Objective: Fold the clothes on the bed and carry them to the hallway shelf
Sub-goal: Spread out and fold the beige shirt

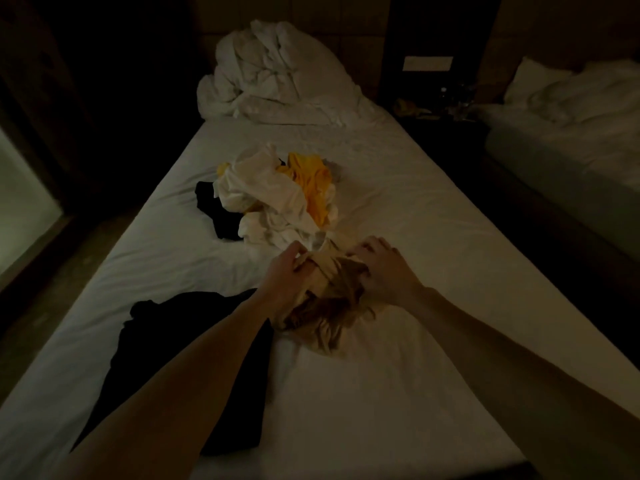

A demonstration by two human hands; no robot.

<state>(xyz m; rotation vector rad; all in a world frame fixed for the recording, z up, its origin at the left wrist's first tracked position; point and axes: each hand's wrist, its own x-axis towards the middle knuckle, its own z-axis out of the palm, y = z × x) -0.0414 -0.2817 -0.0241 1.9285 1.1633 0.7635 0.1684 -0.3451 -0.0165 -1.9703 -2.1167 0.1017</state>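
Note:
A crumpled beige garment (329,313) lies bunched on the white bed (398,209) in front of me. My left hand (289,275) grips its left upper edge, and my right hand (377,268) grips its right upper edge. Just beyond my hands is a heap of clothes: a white garment (263,199), a yellow one (313,185) and a black one (211,209). Another black garment (194,358) lies spread on the sheet under my left forearm.
A rumpled white duvet (273,74) is piled at the head of the bed. A second bed (571,133) stands to the right, with a dark nightstand (440,105) between them. The room is dim; dark floor lies along the left side.

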